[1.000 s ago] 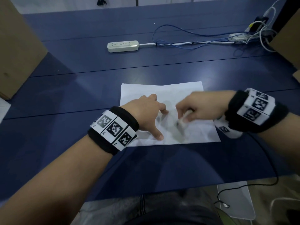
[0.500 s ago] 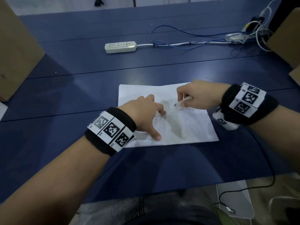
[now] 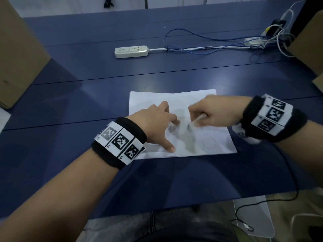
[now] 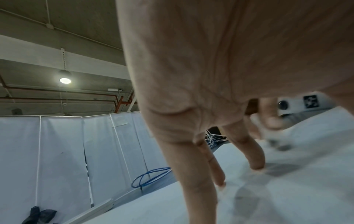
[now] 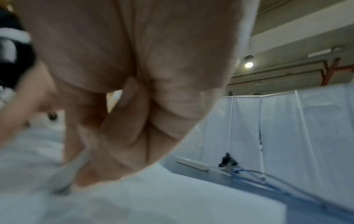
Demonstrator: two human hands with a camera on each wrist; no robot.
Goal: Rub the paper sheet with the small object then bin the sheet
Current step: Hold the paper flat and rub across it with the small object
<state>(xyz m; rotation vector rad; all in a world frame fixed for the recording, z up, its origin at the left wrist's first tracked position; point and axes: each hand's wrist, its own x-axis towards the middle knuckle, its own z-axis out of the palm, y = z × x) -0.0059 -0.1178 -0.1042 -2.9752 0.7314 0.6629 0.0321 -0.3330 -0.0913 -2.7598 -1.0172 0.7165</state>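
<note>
A white paper sheet [image 3: 206, 142] lies flat on the blue table [image 3: 87, 102] in front of me. My left hand [image 3: 157, 124] presses it down with spread straight fingers [image 4: 252, 153] on its left half. My right hand [image 3: 208, 114] pinches a small whitish eraser-like object [image 3: 196, 121], whose dark tip touches the sheet near its middle. That hand is blurred with motion. In the right wrist view the curled fingers [image 5: 122, 136] hold the small object [image 5: 65, 175] down against the paper sheet [image 5: 153, 201].
A white power strip [image 3: 131, 51] and blue and white cables [image 3: 201, 42] lie at the back of the table. Cardboard boxes stand at the far left [image 3: 19, 55] and far right [image 3: 307, 42]. A black wire [image 3: 272, 200] hangs off the table's near right edge.
My right hand swept the small object up toward the sheet's top edge and has come back down to the middle. The left hand has stayed pressing the sheet.
</note>
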